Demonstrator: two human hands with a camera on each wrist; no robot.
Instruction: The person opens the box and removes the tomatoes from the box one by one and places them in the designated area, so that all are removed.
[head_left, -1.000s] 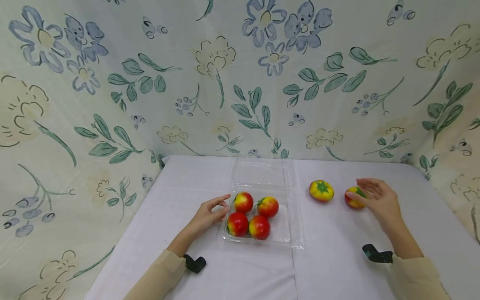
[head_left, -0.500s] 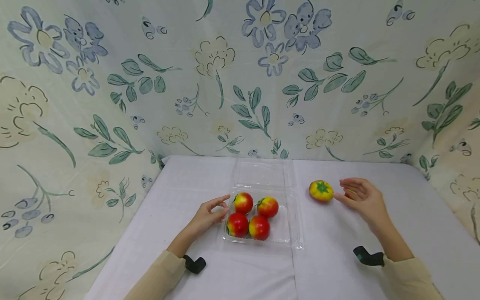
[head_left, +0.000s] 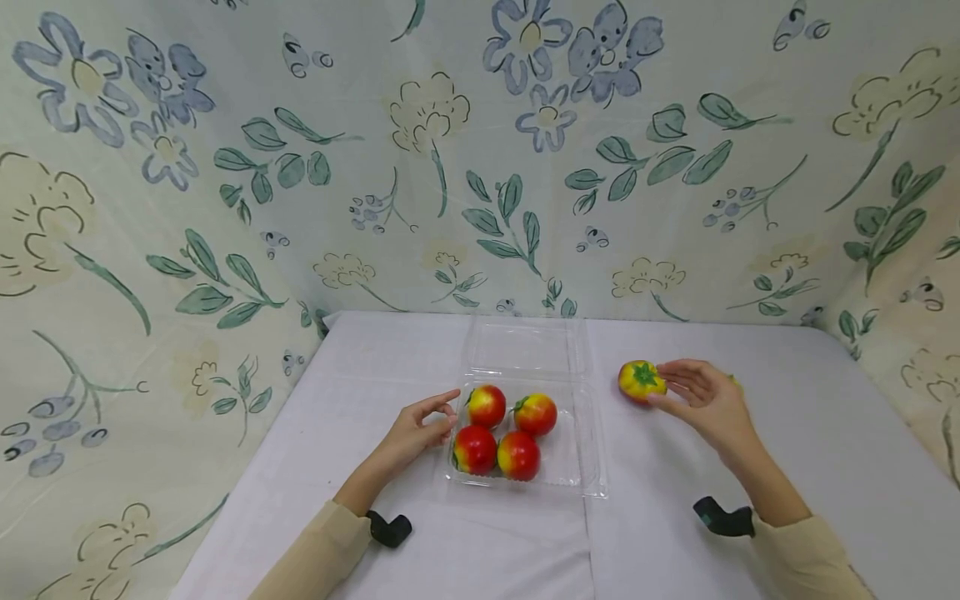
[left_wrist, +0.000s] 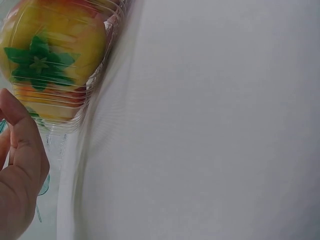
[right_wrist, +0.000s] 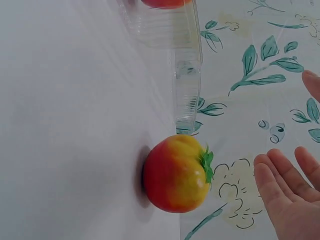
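My right hand [head_left: 708, 404] is beside a red and yellow toy tomato [head_left: 639, 382], fingers and thumb spread at its right side. In the right wrist view the hand [right_wrist: 292, 195] looks apart from the tomato [right_wrist: 177, 172], which sits on the cloth with its green leaf top showing. Another tomato is almost wholly hidden behind the right hand. The left hand [head_left: 414, 427] rests its fingertips at the left side of a clear plastic clamshell box [head_left: 562, 462], fingers loosely bent. Several similar tomatoes [head_left: 519, 455] lie in the box. The left wrist view shows the left hand [left_wrist: 20, 170] beside its ribbed wall.
The box's lid [head_left: 525, 346] lies folded back toward the floral backdrop [head_left: 450, 167]. A white cloth [head_left: 360, 358] covers the table. Black wrist mounts [head_left: 390, 528] stick out from both sleeves.
My right hand has moved left, away from the farther right tomato, to the one nearer the box. The left hand and the tomatoes have stayed where they were.
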